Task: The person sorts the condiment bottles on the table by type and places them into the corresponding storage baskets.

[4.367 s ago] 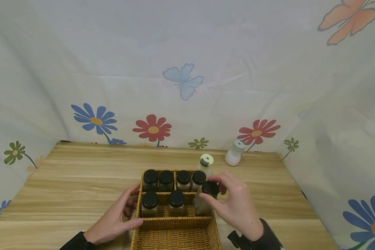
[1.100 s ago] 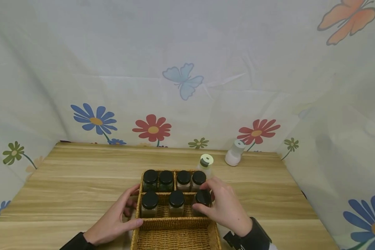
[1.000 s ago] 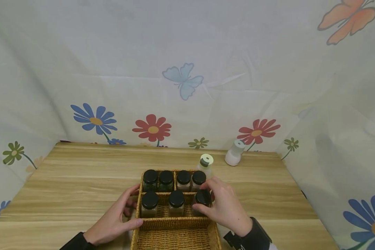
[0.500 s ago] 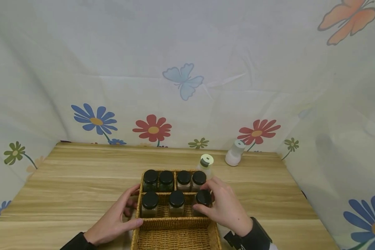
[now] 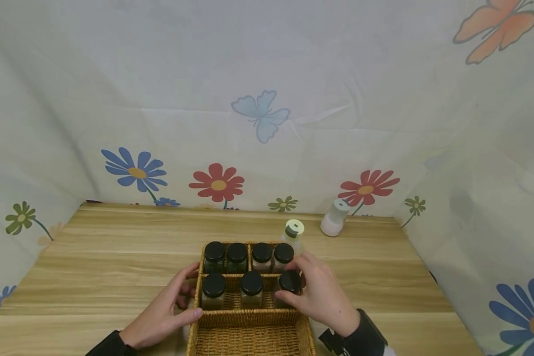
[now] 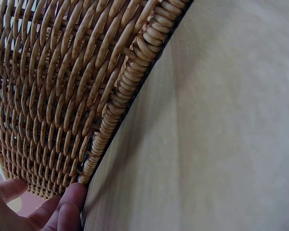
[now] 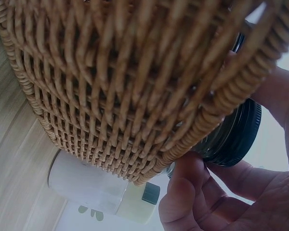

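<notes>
A wicker basket (image 5: 249,319) with compartments stands on the table. My left hand (image 5: 162,309) rests against its left side, fingertips on the outer wall and thumb at the rim; the left wrist view shows the fingers (image 6: 73,195) low on the weave. My right hand (image 5: 322,291) pinches the black lid of a glass spice jar (image 5: 289,282) between thumb and fingers. That jar stands in the right end of the middle compartment. Beside it are a middle jar (image 5: 251,289) and a left jar (image 5: 213,291). Several more black-lidded jars (image 5: 237,254) fill the back compartments.
A bottle with a pale cap (image 5: 294,228) stands right behind the basket's back right corner. Farther back on the right is a white bottle (image 5: 333,220). A flower-printed curtain (image 5: 267,163) closes off the wooden table (image 5: 138,242) behind and at both sides.
Since the earliest frame, my right hand has lowered its jar from a raised, tilted position to upright in the middle compartment. Over the last second, the hands and jars have hardly moved.
</notes>
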`<act>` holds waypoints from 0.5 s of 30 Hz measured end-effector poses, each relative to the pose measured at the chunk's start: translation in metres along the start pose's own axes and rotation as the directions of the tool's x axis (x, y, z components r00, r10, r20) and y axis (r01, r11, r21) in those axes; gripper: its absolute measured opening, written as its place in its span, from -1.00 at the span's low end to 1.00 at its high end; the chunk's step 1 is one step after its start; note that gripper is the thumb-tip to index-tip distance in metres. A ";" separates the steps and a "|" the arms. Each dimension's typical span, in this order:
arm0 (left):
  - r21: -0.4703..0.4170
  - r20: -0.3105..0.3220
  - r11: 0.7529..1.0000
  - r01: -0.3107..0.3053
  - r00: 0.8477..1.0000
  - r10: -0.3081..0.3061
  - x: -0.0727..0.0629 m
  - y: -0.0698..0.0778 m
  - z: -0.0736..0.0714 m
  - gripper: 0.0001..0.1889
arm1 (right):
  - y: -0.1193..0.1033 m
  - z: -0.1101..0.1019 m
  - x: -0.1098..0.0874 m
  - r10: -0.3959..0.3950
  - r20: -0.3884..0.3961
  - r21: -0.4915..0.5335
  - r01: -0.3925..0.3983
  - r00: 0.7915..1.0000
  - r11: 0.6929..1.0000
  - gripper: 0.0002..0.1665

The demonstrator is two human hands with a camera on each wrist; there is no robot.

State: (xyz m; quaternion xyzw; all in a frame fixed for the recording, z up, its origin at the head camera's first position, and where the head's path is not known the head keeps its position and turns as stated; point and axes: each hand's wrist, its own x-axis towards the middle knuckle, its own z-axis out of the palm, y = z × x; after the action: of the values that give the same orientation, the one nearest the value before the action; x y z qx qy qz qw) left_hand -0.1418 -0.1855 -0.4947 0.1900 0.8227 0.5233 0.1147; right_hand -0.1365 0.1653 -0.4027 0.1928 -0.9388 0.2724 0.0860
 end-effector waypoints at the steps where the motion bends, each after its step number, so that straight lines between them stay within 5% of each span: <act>1: -0.002 0.000 1.000 0.001 1.000 -0.001 0.000 0.000 0.000 -0.19 | 0.000 0.000 0.000 0.000 0.000 -0.001 0.000 1.000 1.000 -0.46; 15: -0.003 0.005 1.000 -0.006 1.000 0.006 0.000 0.000 -0.001 -0.18 | 0.001 0.000 0.000 0.023 0.016 -0.006 -0.023 1.000 1.000 -0.45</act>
State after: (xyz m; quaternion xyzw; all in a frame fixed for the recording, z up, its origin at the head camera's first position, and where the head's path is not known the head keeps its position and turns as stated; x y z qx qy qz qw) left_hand -0.1419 -0.1861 -0.4944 0.1935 0.8211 0.5245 0.1153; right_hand -0.1366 0.1660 -0.4027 0.1839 -0.9424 0.2690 0.0759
